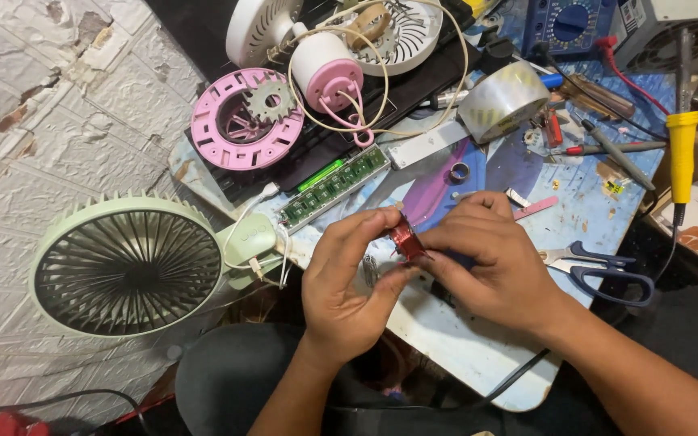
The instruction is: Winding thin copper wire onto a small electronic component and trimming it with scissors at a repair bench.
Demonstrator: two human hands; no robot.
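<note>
Both hands, left hand (pixel 347 284) and right hand (pixel 490 262), around tilted red part (pixel 405 241).

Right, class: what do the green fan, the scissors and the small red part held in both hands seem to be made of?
Green fan: looks like moulded plastic, matt pale green, with thin even grille ribs.
Scissors: shiny grey blades, likely metal; dark blue handles, probably plastic.
Small red part, pinched between left hand and right hand: glossy red, maybe wound copper wire; too small to be sure.
</note>
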